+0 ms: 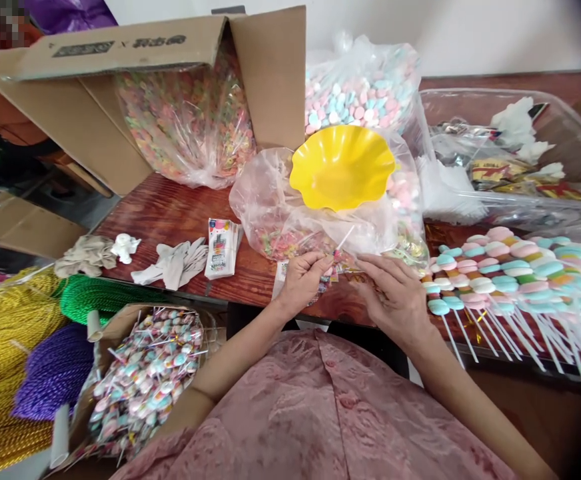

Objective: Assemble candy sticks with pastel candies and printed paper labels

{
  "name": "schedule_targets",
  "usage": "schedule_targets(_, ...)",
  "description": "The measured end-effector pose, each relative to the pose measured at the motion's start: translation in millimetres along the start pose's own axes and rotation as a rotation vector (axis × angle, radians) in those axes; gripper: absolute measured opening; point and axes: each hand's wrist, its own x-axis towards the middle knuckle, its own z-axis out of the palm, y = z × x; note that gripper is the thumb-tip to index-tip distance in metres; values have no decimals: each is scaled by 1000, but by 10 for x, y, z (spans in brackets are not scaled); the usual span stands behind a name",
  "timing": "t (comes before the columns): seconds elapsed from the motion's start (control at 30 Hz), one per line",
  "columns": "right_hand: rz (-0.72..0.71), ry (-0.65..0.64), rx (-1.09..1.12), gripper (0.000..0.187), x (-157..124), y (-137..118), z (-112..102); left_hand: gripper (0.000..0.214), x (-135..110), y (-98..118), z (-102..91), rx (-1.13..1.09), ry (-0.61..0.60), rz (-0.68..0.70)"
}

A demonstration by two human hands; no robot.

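Observation:
My left hand [301,283] is closed in a pinch around a wrapped candy skewer, whose white stick [345,241] points up and to the right. Its candy end hangs below the fingers in a clear printed wrapper, partly hidden by the hand. Just to the right, my right hand [395,293] has its fingers stretched toward the stick; I see nothing held in it. Beyond both hands lies a clear bag of colourful gummies [290,241]. A yellow wavy-edged bowl [343,167] rests on the plastic bags behind it.
Unwrapped candy skewers [505,270] are piled at right, before a clear plastic bin [515,197]. Printed wrappers [222,248] and gloves [175,262] lie at left. A cardboard box [270,73] stands behind. Below left are a box of wrapped skewers [145,373] and bundles of twist ties [53,373].

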Motion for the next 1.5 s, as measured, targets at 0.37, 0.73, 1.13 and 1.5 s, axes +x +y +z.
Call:
schedule_targets(0.37,373,-291,826,18,120,43,187,45,-137,66,-84,-45,-191,-156)
schedule_targets(0.73,-512,-140,290,20,153,-93,-209,34,-178,56,-216,-275,-820,-718)
schedule_targets(1.13,-580,-332,521,20,33,-183,-184,37,-134,-16,-202,-190,-1133,-830)
schedule_targets(1.5,-630,-407,241,18,-77,-277,-102,33,115,258,-396,385,-1138,-465)
